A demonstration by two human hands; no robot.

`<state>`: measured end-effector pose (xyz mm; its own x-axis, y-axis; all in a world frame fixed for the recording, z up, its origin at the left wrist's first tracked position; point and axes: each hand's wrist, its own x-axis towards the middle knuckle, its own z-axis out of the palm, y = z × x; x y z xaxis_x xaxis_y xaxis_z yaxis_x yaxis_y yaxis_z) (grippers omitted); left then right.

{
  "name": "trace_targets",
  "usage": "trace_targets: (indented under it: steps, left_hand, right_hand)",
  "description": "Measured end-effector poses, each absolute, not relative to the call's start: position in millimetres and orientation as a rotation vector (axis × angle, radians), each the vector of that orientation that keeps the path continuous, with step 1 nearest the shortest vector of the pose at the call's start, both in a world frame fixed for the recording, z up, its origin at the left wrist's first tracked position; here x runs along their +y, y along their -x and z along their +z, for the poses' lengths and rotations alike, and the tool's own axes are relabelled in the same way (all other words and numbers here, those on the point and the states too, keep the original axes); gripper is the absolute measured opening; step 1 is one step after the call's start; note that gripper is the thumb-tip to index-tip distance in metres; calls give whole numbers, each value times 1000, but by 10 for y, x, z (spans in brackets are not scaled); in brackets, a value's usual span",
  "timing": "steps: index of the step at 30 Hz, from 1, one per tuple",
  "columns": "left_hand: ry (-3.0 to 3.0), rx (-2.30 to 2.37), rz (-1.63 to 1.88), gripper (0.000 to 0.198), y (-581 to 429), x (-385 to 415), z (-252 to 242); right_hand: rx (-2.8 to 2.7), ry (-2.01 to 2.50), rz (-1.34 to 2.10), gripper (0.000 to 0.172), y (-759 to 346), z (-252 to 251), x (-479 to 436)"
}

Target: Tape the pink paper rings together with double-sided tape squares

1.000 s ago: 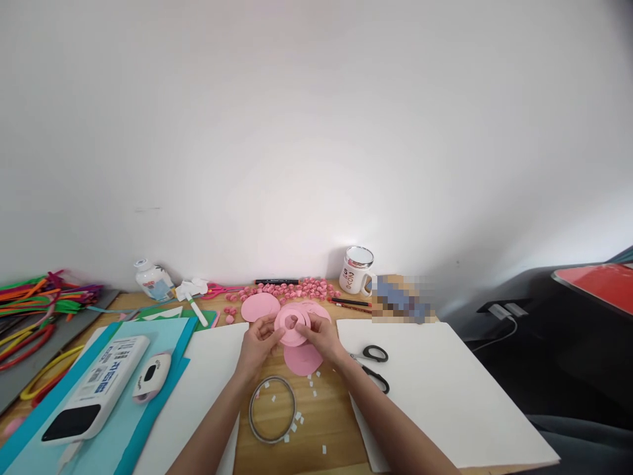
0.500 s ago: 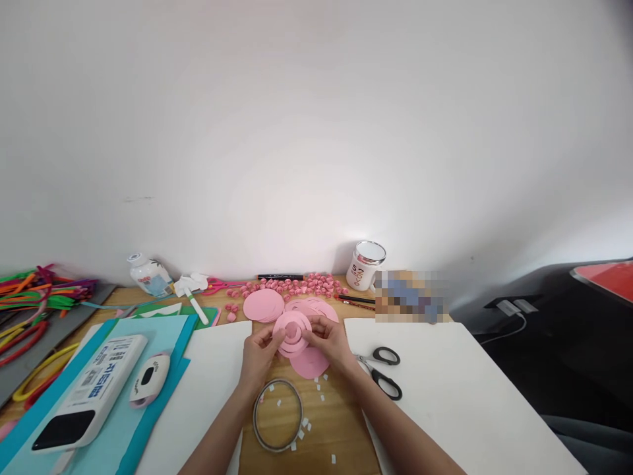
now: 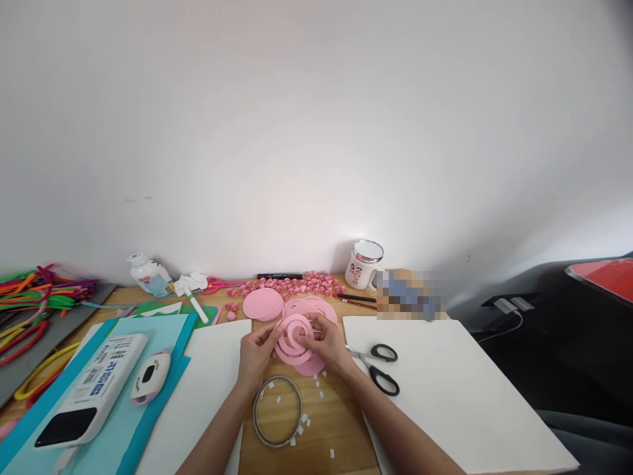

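Between both hands is a pink paper spiral (image 3: 295, 357), cut from a disc, its rings now spread apart. My left hand (image 3: 258, 348) pinches its outer edge on the left. My right hand (image 3: 326, 340) grips it from the right, with the thumb on the inner coil. Below and behind the spiral lie more pink paper pieces (image 3: 321, 309), partly covered by my fingers. A stack of pink paper discs (image 3: 263, 304) sits just beyond my left hand. Close to my wrists, a roll of tape (image 3: 254, 412) lies flat on the wooden table.
Black-handled scissors (image 3: 383, 368) rest on white paper at right. Rolled pink paper roses (image 3: 316, 284), a marker (image 3: 280, 276) and a mug (image 3: 364, 264) line the wall. A white power bank (image 3: 93, 389) lies on blue sheets at left. Small white scraps (image 3: 304, 420) dot the table.
The spiral has turned and opened out between my fingers, so its coils show wider gaps. My right thumb has shifted slightly inward, and both hands stay over the same spot.
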<state>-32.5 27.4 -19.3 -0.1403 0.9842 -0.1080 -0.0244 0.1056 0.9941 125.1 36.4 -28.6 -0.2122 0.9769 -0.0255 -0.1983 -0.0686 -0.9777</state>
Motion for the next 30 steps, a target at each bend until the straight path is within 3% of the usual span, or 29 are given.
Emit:
trace_targets:
  steps: [11, 14, 18, 30]
  left_hand:
    - [-996, 1297, 1242, 40, 339, 280, -192]
    - [-985, 1215, 1154, 37, 326, 269, -179]
    - [-1014, 1090, 1036, 33, 314, 249, -162]
    - [-1220, 1143, 927, 26, 287, 211, -56]
  right_hand:
    - [-1156, 1046, 1368, 36, -1250, -273, 379]
    - [-962, 1061, 1523, 43, -1276, -260, 386]
    - [-850, 948, 1733, 36, -1284, -255, 373]
    - [-843, 861, 1826, 22, -1286, -284, 353]
